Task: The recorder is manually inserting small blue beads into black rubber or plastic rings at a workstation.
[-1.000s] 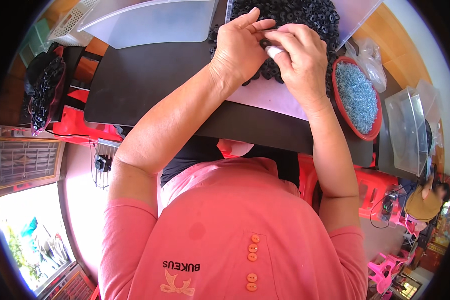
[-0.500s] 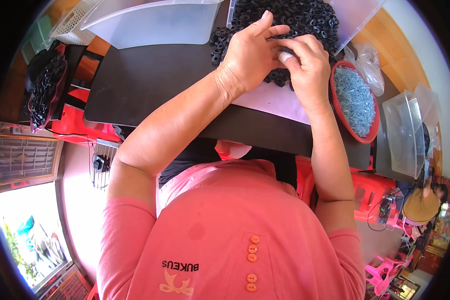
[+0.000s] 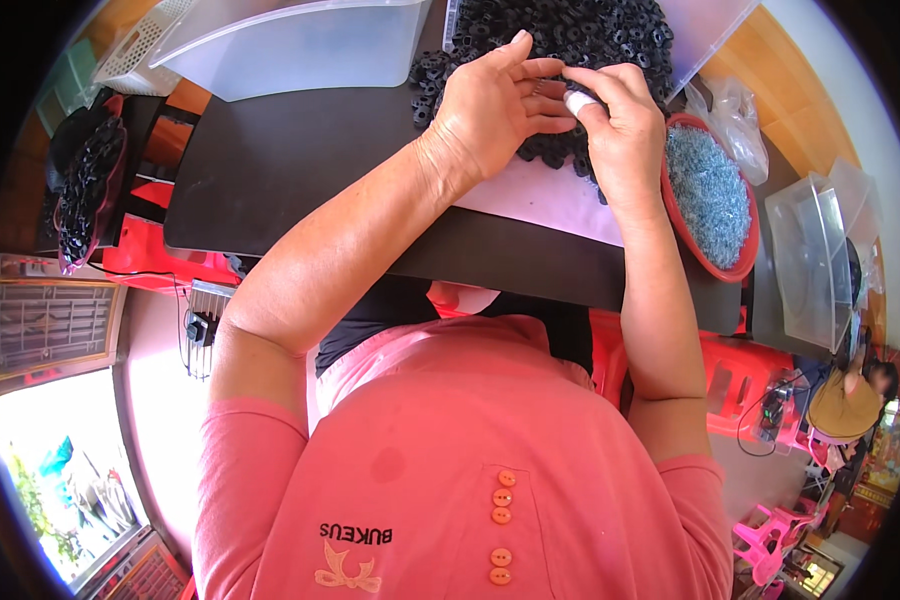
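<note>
Two bare hands meet over a heap of small black parts on a dark bench.
The left hand [image 3: 485, 105] is loosely spread; the right hand [image 3: 625, 120] curls at its fingertips, and whether it pinches anything I cannot tell. Beneath and beyond lie the black parts [image 3: 580, 30], probably light and stiff, best pinched by their outer edges. The bench [image 3: 290, 170] also carries a red basin [image 3: 736, 273] of blue pieces; farther off, pink stools [image 3: 765, 540] stand in the room.

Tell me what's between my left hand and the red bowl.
The head view shows your right hand there, partly hiding the black pieces.
</note>
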`<state>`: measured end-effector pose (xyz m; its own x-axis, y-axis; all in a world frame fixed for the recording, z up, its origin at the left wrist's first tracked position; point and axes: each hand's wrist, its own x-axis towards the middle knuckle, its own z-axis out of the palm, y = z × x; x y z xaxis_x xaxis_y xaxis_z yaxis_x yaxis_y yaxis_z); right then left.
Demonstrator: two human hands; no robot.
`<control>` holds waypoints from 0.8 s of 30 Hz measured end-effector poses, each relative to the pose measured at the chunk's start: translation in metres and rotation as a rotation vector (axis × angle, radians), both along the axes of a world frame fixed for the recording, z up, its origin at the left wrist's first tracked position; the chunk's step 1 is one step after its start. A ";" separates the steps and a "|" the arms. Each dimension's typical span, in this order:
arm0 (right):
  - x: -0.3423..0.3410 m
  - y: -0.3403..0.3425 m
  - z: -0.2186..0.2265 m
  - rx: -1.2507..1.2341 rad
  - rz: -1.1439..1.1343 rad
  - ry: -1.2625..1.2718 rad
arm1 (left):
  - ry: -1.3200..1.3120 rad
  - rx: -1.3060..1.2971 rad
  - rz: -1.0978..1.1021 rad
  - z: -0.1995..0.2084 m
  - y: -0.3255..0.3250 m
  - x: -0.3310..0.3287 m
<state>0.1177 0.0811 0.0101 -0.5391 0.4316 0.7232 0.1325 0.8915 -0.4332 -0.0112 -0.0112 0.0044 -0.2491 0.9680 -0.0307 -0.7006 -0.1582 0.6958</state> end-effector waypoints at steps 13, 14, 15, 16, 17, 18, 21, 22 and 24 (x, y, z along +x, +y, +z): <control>0.001 0.008 -0.012 0.320 -0.051 -0.215 | 0.351 -0.118 0.059 -0.002 -0.004 0.003; 0.001 0.008 -0.011 0.319 -0.052 -0.214 | 0.411 -0.154 0.090 0.000 -0.004 0.004; 0.001 0.009 -0.010 0.344 -0.045 -0.223 | 0.411 -0.155 0.089 0.001 -0.004 0.004; 0.002 0.009 -0.009 0.368 -0.038 -0.233 | 0.469 -0.165 0.095 0.002 -0.004 0.003; 0.002 0.008 -0.009 0.366 -0.037 -0.232 | 0.527 -0.177 0.102 0.003 -0.005 0.003; 0.002 0.007 -0.008 0.371 -0.023 -0.239 | 0.529 -0.179 0.103 0.004 -0.006 0.002; 0.003 0.005 -0.007 0.369 -0.014 -0.244 | 0.585 -0.168 0.110 0.006 -0.007 0.002; 0.003 0.004 -0.007 0.365 -0.017 -0.242 | 0.613 -0.161 0.108 0.007 -0.007 0.003; 0.003 0.003 -0.006 0.268 0.017 -0.221 | 0.645 -0.155 0.106 0.008 -0.007 0.002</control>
<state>0.1207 0.0844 0.0038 -0.7009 0.2315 0.6746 0.1812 0.9726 -0.1455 -0.0089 -0.0184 0.0127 -0.3572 0.9338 0.0199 -0.1227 -0.0680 0.9901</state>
